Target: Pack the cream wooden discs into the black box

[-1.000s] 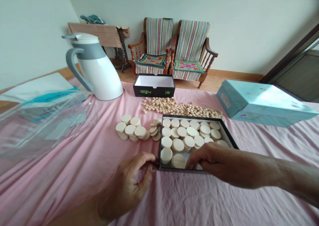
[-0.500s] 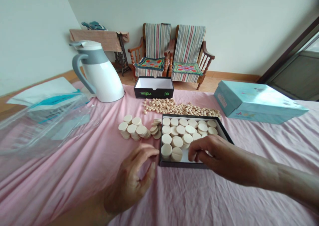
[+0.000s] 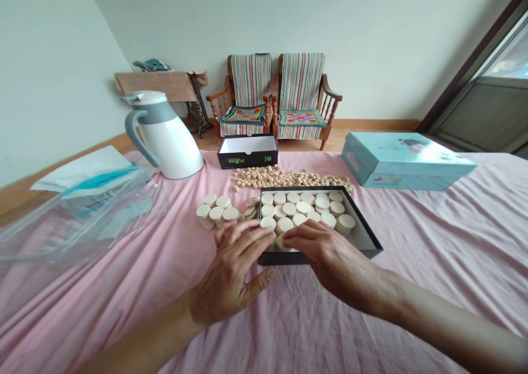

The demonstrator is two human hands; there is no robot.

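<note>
A shallow black-rimmed box (image 3: pixel 373 242) with a white inside lies in front of me, holding rows of stacked pale wooden discs (image 3: pixel 305 207). My left hand (image 3: pixel 239 267) lies over the box's near left corner, fingers stretched out and thumb apart, with fingertips by the nearest stacks. Inside the box, the fingers of my right hand (image 3: pixel 325 250) reach down onto a disc stack at the front; the fingertips touch it, and whether they grip a disc is hidden. Left of the box stand more stacked discs (image 3: pixel 216 213), beside some tipped-over ones (image 3: pixel 251 212).
Behind the box spreads a long heap of small wooden pieces (image 3: pixel 297 179). An open black box (image 3: pixel 247 151) stands beyond it. A white and grey jug (image 3: pixel 173 143) and clear plastic packaging (image 3: pixel 94 209) are on the left, a light blue box (image 3: pixel 408 162) on the right. Pink cloth (image 3: pixel 289 319) covers the table.
My right hand has moved left inside the box to the front stacks. My left hand has moved up and right onto the box's corner, its fingers straighter. The camera view has shifted slightly.
</note>
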